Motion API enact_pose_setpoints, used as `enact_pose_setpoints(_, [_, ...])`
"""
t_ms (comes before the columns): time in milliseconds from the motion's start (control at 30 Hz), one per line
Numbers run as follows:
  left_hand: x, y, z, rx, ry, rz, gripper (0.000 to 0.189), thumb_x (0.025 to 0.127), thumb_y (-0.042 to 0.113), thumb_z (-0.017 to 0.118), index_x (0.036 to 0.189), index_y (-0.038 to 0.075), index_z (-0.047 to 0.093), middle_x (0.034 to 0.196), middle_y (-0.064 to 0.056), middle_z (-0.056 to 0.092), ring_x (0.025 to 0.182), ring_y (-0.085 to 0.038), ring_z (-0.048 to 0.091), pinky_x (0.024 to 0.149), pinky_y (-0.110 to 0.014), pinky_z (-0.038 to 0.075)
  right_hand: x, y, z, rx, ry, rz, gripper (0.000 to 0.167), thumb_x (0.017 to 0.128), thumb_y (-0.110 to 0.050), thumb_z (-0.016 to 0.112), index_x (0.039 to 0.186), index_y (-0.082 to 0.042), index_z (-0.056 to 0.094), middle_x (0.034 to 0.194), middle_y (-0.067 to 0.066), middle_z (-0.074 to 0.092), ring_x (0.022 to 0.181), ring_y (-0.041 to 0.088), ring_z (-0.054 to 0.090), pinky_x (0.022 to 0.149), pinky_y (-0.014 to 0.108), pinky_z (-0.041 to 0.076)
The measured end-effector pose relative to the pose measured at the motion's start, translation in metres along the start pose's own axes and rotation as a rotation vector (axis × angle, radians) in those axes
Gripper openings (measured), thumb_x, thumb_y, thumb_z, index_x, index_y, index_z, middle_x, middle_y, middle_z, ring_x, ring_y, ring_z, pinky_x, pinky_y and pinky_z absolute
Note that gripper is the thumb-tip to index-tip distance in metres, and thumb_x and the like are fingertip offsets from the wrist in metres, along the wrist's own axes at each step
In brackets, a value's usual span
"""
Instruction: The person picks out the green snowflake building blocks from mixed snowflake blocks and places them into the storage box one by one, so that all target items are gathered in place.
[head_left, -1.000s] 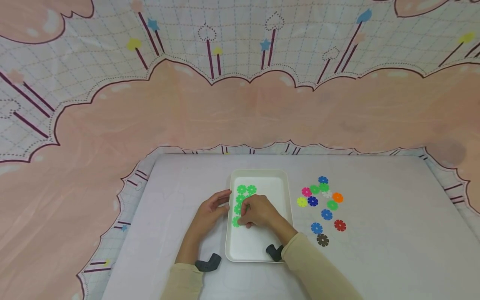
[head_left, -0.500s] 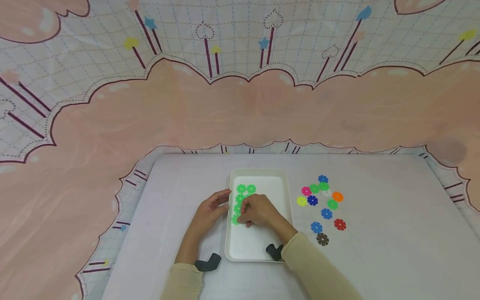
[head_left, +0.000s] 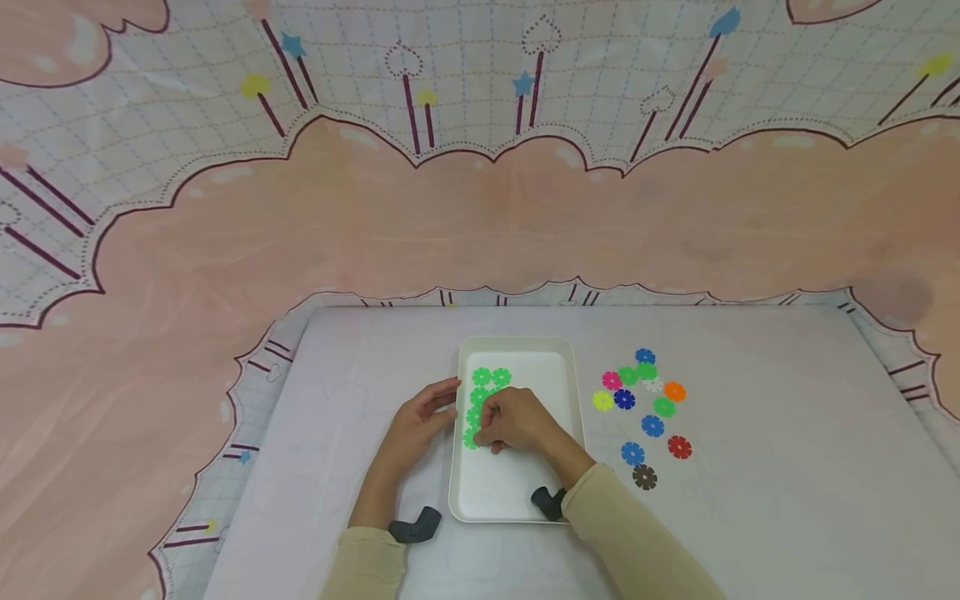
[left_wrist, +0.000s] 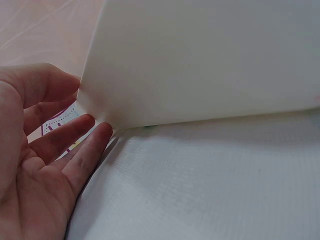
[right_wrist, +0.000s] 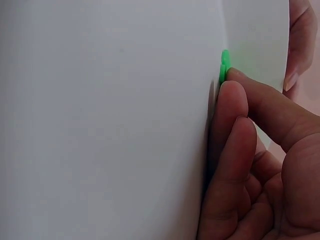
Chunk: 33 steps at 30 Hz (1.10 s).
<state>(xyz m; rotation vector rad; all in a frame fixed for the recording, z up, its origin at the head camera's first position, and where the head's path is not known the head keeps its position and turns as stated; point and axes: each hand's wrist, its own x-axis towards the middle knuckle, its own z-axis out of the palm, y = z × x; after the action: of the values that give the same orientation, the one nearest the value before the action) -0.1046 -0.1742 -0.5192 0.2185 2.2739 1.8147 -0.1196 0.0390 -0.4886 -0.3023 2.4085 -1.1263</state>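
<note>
In the head view, green snowflake discs (head_left: 481,377) lie in two columns along the left part of a white tray (head_left: 517,504). My right hand (head_left: 517,421) is over the tray, its thumb and fingertips pinching the edge of the lowest green disc (head_left: 470,438). The right wrist view has that disc (right_wrist: 224,65) low against the tray wall at my fingertips. Part of the right column is hidden under this hand. My left hand (head_left: 415,425) rests its fingertips on the tray's left side; in the left wrist view the fingers (left_wrist: 90,150) touch the outer wall near a corner.
To the right of the tray, loose snowflake discs in several colours lie scattered, among them a red disc (head_left: 679,447) and a brown disc (head_left: 645,477). Dark wrist mounts (head_left: 416,527) sit on both wrists. A patterned cloth (head_left: 562,225) hangs behind the white table (head_left: 787,433).
The lowest green disc has shifted slightly away from me, nearer the disc above it. Both hands stay almost in place, and the head view has drifted a little.
</note>
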Motion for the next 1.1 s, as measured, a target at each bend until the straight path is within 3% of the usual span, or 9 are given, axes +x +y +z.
enact_pose_setpoints(133, [-0.001,0.002,0.0,-0.009,0.008,-0.012,0.044,0.097,0.012,0.066,0.14,0.022,0.061,0.143,-0.003,0.062,0.138,-0.024,0.056,0.115,-0.049,0.043,0.0,-0.001,0.0,0.013,0.001,0.002,0.019,0.079,-0.017,0.084,0.071,-0.016,0.066,0.052,-0.005,0.064,0.049,0.01,0.062,0.053,0.024,0.041])
enact_pose_setpoints(500, [-0.001,0.0,-0.001,-0.004,0.012,-0.019,0.046,0.096,0.013,0.066,0.14,0.022,0.06,0.143,-0.004,0.063,0.137,-0.025,0.056,0.115,-0.048,0.044,0.0,0.0,-0.001,0.038,-0.019,-0.019,0.018,0.079,-0.017,0.084,0.073,-0.016,0.067,0.053,-0.004,0.065,0.05,0.01,0.062,0.053,0.024,0.041])
enact_pose_setpoints(633, [-0.001,-0.001,0.0,-0.011,-0.001,-0.013,0.045,0.097,0.013,0.066,0.141,0.02,0.06,0.143,-0.004,0.063,0.138,-0.024,0.056,0.114,-0.043,0.044,-0.002,0.0,-0.004,0.052,-0.026,-0.035,0.018,0.08,-0.019,0.085,0.075,-0.016,0.067,0.055,-0.002,0.066,0.051,0.012,0.064,0.054,0.024,0.042])
enact_pose_setpoints(867, [-0.001,0.0,0.0,-0.016,-0.012,0.005,0.045,0.097,0.014,0.066,0.142,0.018,0.059,0.143,-0.006,0.063,0.138,-0.025,0.056,0.106,-0.022,0.047,-0.009,-0.004,-0.015,0.095,-0.003,-0.071,0.018,0.082,-0.02,0.085,0.078,-0.015,0.068,0.059,-0.002,0.066,0.054,0.016,0.068,0.055,0.025,0.045])
enact_pose_setpoints(1100, [0.001,0.0,-0.001,-0.028,-0.013,0.013,0.046,0.097,0.012,0.066,0.142,0.015,0.058,0.144,-0.006,0.062,0.138,-0.026,0.056,0.105,-0.02,0.047,-0.02,-0.003,-0.029,0.131,0.049,-0.062,0.019,0.082,-0.02,0.084,0.08,-0.013,0.067,0.063,-0.002,0.064,0.058,0.021,0.07,0.056,0.028,0.051])
